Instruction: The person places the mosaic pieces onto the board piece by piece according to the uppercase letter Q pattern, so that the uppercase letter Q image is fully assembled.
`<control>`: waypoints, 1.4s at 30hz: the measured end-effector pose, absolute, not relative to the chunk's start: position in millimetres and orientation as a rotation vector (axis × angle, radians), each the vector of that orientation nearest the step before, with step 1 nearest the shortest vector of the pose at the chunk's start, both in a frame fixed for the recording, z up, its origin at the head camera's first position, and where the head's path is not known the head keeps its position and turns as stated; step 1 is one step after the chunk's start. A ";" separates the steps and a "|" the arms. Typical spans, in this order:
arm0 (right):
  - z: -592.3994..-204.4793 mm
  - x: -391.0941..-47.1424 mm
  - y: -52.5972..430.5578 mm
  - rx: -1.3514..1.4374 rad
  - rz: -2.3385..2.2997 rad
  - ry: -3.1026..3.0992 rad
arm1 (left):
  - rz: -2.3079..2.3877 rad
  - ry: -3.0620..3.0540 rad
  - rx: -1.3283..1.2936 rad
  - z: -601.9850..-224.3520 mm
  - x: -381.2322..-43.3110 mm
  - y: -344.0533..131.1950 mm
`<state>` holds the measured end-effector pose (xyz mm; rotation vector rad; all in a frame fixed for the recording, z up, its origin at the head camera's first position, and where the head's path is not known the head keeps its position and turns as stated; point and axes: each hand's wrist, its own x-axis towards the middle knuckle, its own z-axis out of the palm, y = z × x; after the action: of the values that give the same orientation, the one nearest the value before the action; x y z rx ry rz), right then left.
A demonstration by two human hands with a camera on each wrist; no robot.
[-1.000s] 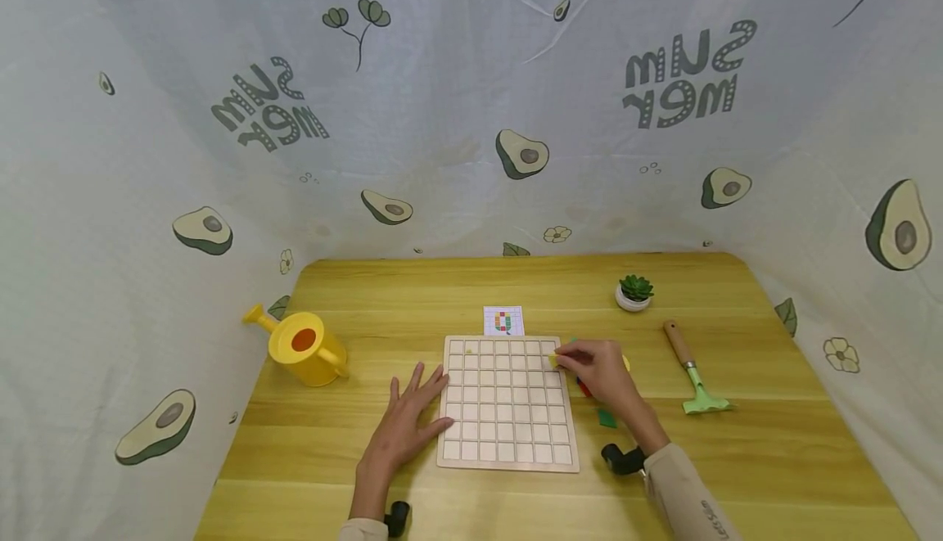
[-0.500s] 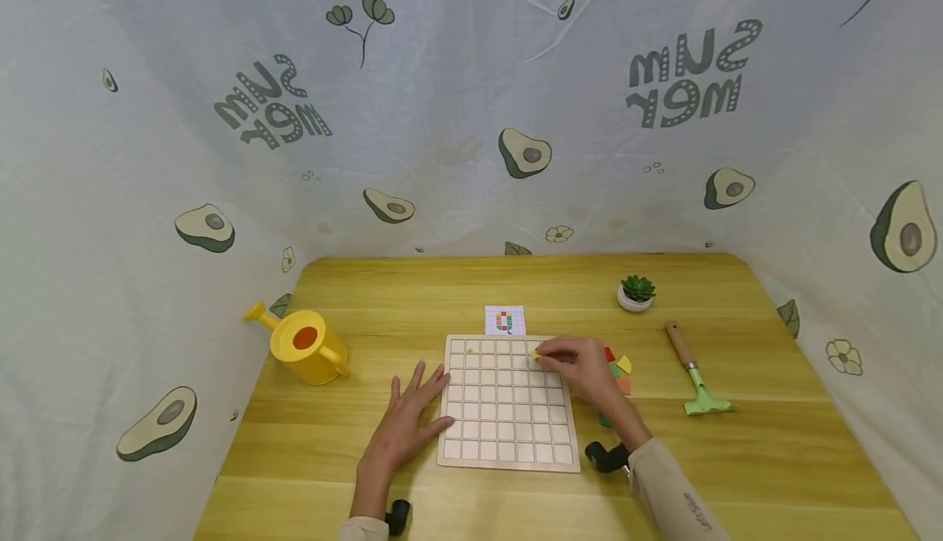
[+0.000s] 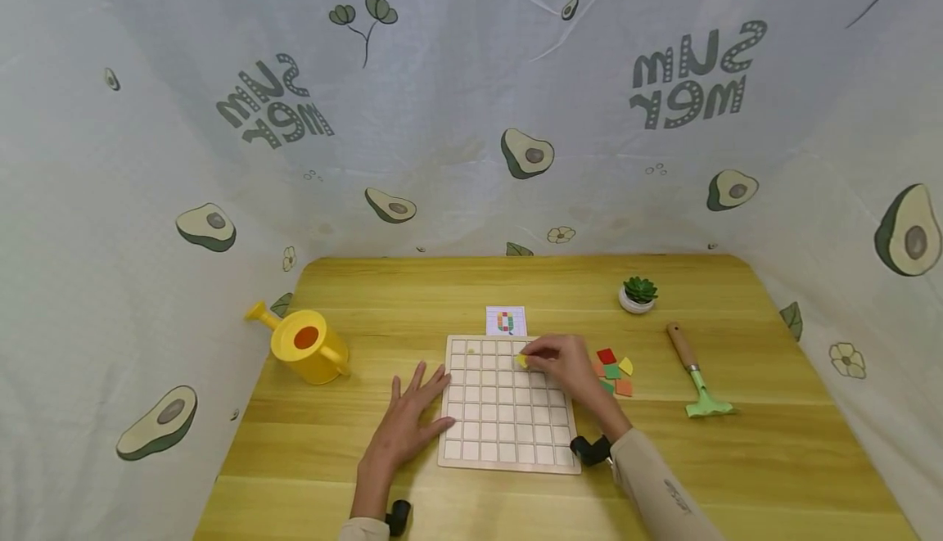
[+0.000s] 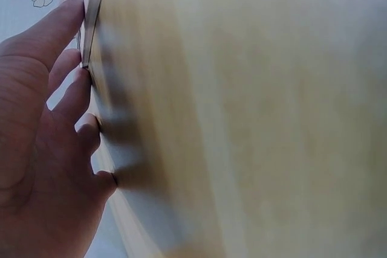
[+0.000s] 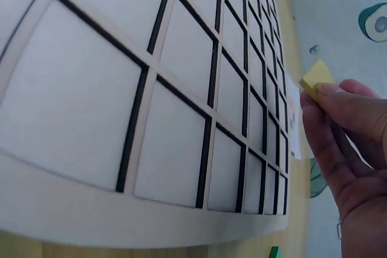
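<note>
A pale wooden grid board (image 3: 508,410) with square compartments lies at the middle of the table. My right hand (image 3: 566,365) pinches a small yellow tile (image 3: 521,360) between thumb and fingers over the board's upper part. In the right wrist view the yellow tile (image 5: 317,79) shows above the grid, apart from it. My left hand (image 3: 405,426) lies spread, its fingertips touching the board's left edge; in the left wrist view the fingers (image 4: 75,98) are straight. Behind the board lies a printed card (image 3: 506,321) with a coloured pattern on a grid.
Several red, orange, green and yellow tiles (image 3: 611,371) lie right of the board. A yellow watering can (image 3: 309,349) stands at the left. A potted succulent (image 3: 638,294) and a small green tool (image 3: 692,369) with a wooden handle are at the right.
My right hand has moved left with the yellow tile, from the board's right edge to over its upper part, uncovering the loose tiles. My left hand has stayed in place.
</note>
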<state>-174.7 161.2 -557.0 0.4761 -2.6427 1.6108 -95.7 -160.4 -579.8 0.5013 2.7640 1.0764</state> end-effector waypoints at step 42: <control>-567.0 -205.7 105.0 0.633 1.501 -2.735 | 1.082 2.775 0.494 -582.0 -96.9 -162.2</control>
<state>-205.7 105.0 -567.0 0.6332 -2.7346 1.5009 -96.9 -162.2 -582.0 0.4937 2.7751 1.0817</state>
